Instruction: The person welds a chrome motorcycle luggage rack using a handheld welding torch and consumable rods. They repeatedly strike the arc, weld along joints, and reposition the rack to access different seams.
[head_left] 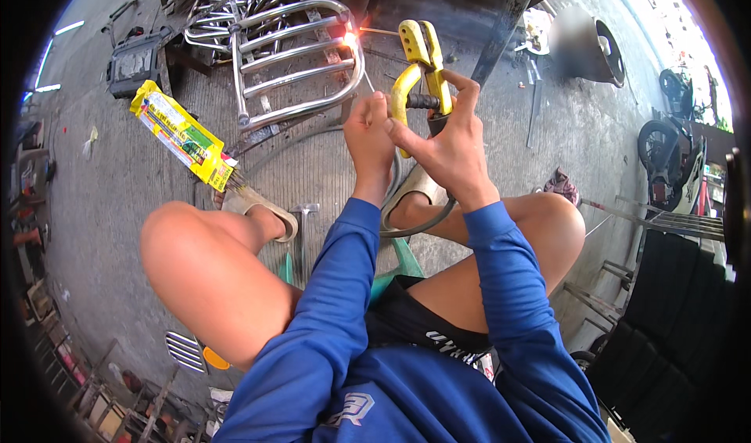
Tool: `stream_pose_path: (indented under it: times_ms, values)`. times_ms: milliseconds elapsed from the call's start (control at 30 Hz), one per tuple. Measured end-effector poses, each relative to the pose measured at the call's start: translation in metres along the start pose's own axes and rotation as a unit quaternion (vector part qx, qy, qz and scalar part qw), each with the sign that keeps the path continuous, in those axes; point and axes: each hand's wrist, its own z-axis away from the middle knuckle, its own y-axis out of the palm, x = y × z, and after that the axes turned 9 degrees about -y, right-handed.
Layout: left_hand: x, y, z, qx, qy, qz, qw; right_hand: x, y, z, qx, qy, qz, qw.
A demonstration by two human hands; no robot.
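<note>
My right hand (458,142) is closed around a yellow welding electrode holder (415,48), its fingers on the yellow handle and lever. A thin electrode (379,30) sticks out leftward from the holder's jaws. Its tip meets a bright glowing arc (350,39) at the right side of a shiny metal tube rack (297,63) with several crossbars. Close beside the holder, my left hand (369,142) is closed, fingertips pinched together. A thin metal rod (368,80) runs from those fingertips up toward the rack's rounded corner.
Left of the rack lies a yellow packet of electrodes (184,134), near a black case (137,63). A hammer (305,209) rests between my feet. A cable (426,224) loops by my right foot. Bent metal tubes (242,5) are heaped behind the rack; motorbikes (665,157) stand far right.
</note>
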Motion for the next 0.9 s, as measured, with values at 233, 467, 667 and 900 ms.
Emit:
stream_pose_path:
  times_ms: [233, 467, 667, 900]
  values:
    - [0.009, -0.003, 0.012, -0.038, 0.002, -0.032, 0.999, -0.012, -0.006, 0.016, -0.008, -0.053, 0.033, 0.998]
    - [0.005, -0.021, 0.013, -0.074, 0.041, -0.122, 0.989, -0.002, -0.014, 0.021, 0.049, 0.054, -0.004, 0.997]
    - [0.007, -0.032, 0.003, -0.077, 0.093, -0.202, 0.972, 0.008, -0.015, 0.022, 0.047, 0.027, 0.000, 0.999]
    - [0.017, -0.033, 0.001, -0.109, 0.119, -0.245, 0.956, 0.007, -0.014, 0.023, 0.059, 0.051, -0.001, 0.997]
